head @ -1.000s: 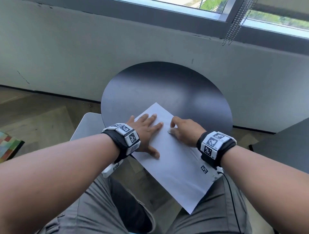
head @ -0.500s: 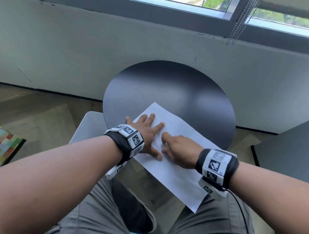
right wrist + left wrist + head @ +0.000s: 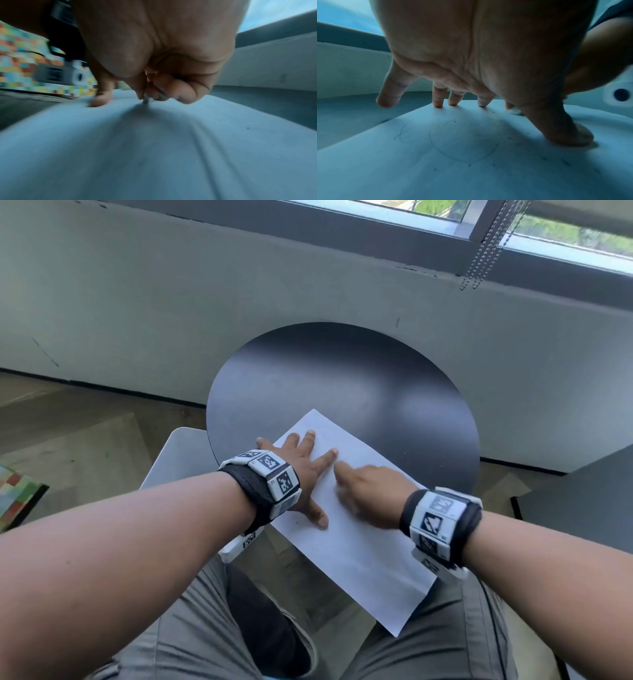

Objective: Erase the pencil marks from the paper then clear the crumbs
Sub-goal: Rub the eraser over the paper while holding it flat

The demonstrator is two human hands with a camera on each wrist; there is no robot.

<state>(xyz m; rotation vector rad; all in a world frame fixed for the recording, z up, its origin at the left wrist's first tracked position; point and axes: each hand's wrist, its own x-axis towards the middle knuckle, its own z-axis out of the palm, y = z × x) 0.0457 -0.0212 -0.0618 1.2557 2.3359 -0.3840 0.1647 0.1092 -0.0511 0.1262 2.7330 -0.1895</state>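
Note:
A white sheet of paper [image 3: 359, 559] lies slanted on the round black table [image 3: 342, 378], its near end hanging over the edge above my lap. My left hand [image 3: 301, 467] presses it flat with fingers spread. Just to the right, my right hand [image 3: 346, 484] is blurred with motion and pinches a small eraser [image 3: 145, 100] against the sheet; the eraser's white end [image 3: 514, 111] shows beside my left thumb. A faint pencil heart outline [image 3: 462, 142] and another curved line remain under my left palm. Dark crumbs [image 3: 544, 158] dot the paper.
A grey seat [image 3: 178, 453] stands left of the table, and a second dark tabletop [image 3: 582, 501] is at the right. A multicoloured mat [image 3: 17, 501] lies on the wooden floor. The grey wall, window and blind chain [image 3: 486, 251] are behind.
My right hand slid along the paper toward me and to the left, closer to my left hand, and is still moving. My left hand stayed pressed on the sheet.

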